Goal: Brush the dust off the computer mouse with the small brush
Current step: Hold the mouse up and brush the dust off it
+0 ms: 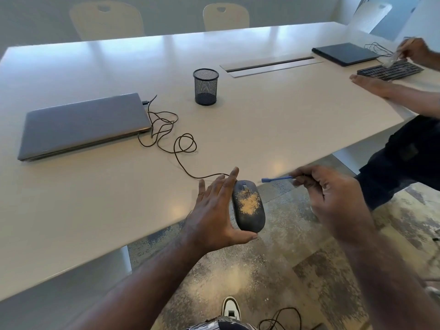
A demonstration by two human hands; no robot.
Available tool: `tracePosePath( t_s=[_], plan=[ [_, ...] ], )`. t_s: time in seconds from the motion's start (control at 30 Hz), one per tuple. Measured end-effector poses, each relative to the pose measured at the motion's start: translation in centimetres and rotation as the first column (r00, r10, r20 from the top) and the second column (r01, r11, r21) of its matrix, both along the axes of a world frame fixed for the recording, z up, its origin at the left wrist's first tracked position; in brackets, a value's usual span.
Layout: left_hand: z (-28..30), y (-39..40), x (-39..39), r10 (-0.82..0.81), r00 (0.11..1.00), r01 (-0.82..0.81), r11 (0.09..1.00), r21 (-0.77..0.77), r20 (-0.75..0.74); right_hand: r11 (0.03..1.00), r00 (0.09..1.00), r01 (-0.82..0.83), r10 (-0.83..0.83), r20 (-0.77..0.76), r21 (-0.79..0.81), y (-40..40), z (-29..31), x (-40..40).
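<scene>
A dark computer mouse (248,206) with a patch of tan dust on its back is held off the table's near edge, above the floor. My left hand (214,210) grips it from the left side, thumb under its rear end and fingers stretched along its far side. Its thin black cable (176,148) runs in loops across the table. My right hand (326,196) is closed on a small blue brush (276,179), which points left, its tip just above and to the right of the mouse's front without touching it.
A closed grey laptop (83,125) lies on the white table (273,120) at the left, a black mesh pen cup (205,86) behind. At the far right another person's hands (371,84) work at a black keyboard (390,70) beside a dark laptop (345,53). Chairs stand behind.
</scene>
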State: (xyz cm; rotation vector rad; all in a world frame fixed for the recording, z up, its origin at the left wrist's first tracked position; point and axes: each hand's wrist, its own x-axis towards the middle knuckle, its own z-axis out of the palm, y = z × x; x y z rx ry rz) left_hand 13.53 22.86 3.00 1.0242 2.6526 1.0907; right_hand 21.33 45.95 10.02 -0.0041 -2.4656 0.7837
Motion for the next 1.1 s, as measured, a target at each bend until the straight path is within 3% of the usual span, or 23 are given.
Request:
tracePosePath(
  t_s=[0.4,0.6,0.8,0.93,1.1],
  plan=[
    [0.0,0.1,-0.1,-0.007,1.000,0.007,1.000,0.004,-0.013,1.000,1.000,-0.021,0.021,0.008,0.016,0.0,0.3,-0.3],
    [0.1,0.2,-0.2,0.003,1.000,-0.003,1.000,0.009,-0.009,0.992,0.996,-0.081,0.076,0.054,0.096,-0.6,0.3,-0.4],
    [0.1,0.2,-0.3,0.004,1.000,-0.004,1.000,0.003,-0.004,0.998,0.999,-0.037,0.038,-0.008,0.056,0.4,0.8,-0.1],
    [0.2,0.4,-0.4,0.002,1.000,-0.002,1.000,0.013,-0.006,0.990,0.994,-0.106,0.103,0.034,0.095,-0.1,0.7,0.2],
    [0.1,0.2,-0.5,0.007,1.000,-0.007,1.000,0.008,-0.012,0.996,0.998,-0.057,0.055,0.032,0.068,0.5,0.9,0.4]
  ],
)
